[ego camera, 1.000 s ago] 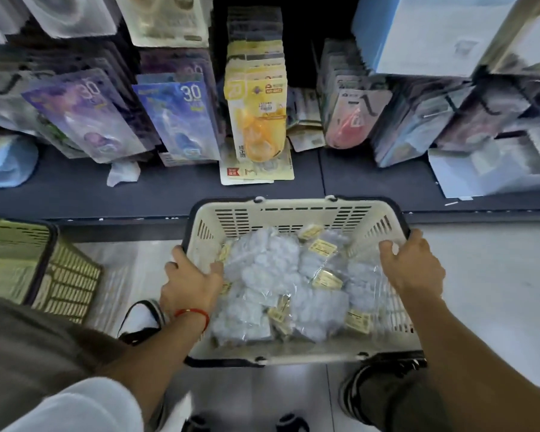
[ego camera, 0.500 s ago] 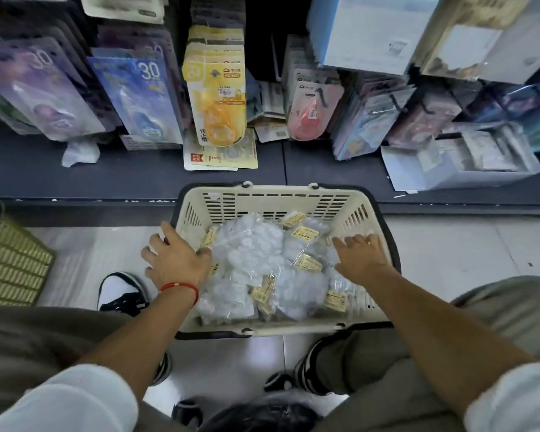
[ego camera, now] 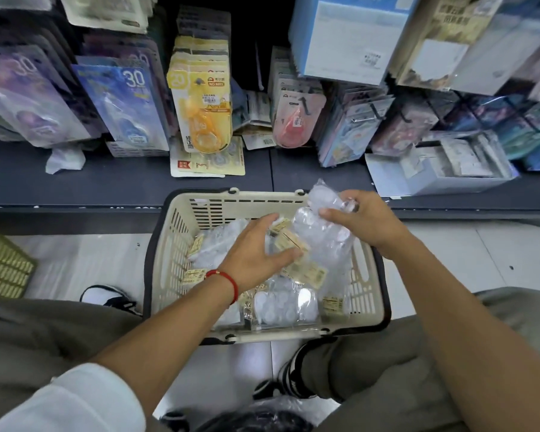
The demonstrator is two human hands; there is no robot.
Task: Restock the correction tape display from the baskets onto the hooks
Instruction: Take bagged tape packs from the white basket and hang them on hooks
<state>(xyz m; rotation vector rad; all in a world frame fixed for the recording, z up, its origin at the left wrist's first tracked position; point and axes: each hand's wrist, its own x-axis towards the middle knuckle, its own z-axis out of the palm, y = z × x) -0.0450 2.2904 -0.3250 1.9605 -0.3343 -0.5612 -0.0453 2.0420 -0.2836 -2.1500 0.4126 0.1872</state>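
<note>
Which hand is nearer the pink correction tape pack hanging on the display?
Right. The right hand holds a clear bag just below the pink pack; the left hand is lower, inside the basket.

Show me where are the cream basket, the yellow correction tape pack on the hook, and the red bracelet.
cream basket [ego camera: 172,260]: head view, left wall.
yellow correction tape pack [ego camera: 205,113]: head view, front card.
red bracelet [ego camera: 228,280]: head view, band on left wrist.

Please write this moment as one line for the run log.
right hand: lifts clear packet | left hand: on packets in basket | hooks: not restocked yet
</note>
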